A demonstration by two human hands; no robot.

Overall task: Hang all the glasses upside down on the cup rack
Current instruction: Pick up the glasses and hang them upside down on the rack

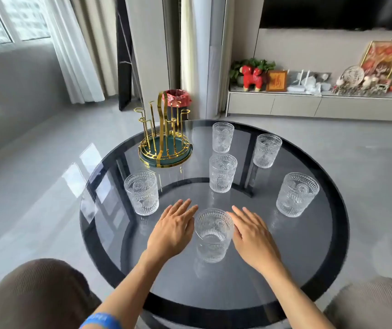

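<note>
Several clear embossed glasses stand upright on a round dark glass table (pixel 328 245). The nearest glass (pixel 214 233) sits between my hands. My left hand (pixel 173 229) lies flat just left of it, fingers apart, holding nothing. My right hand (pixel 252 236) lies flat just right of it, also empty. Other glasses stand at the left (pixel 142 193), the centre (pixel 222 172), the far middle (pixel 223 137), the far right (pixel 266 150) and the right (pixel 297 194). A gold wire cup rack (pixel 165 138) on a green base stands at the table's far left, with no glass on its pegs.
My knees show at the bottom left and right of the table. A bin with a red liner (pixel 177 99) stands on the floor behind the rack. A low cabinet with ornaments (pixel 309 103) runs along the far wall.
</note>
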